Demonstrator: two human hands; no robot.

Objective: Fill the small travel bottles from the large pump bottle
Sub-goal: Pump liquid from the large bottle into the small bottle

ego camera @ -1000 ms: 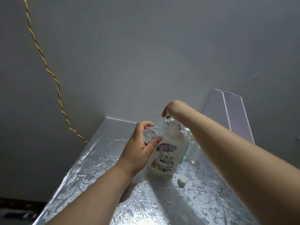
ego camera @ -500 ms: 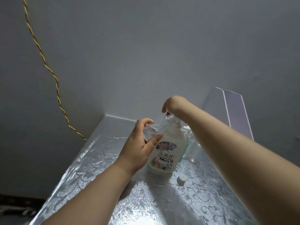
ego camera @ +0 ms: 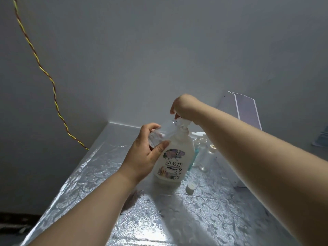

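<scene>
White and opaque, the pump bottle (ego camera: 174, 162) stands upright on the table (ego camera: 88, 183) between the two hands, and I see the right hand (ego camera: 184, 107) on top of it, fingers curled down over the pump head. The left hand (ego camera: 143, 155) grips a clear small bottle (ego camera: 160, 134), tilted, with the thumb on the near side and the mouth up at the spout, just under the right hand. Below the right forearm a white cap (ego camera: 190, 186) lies on the table, and other bottles (ego camera: 206, 157) stand under the same forearm, behind the pump bottle.
</scene>
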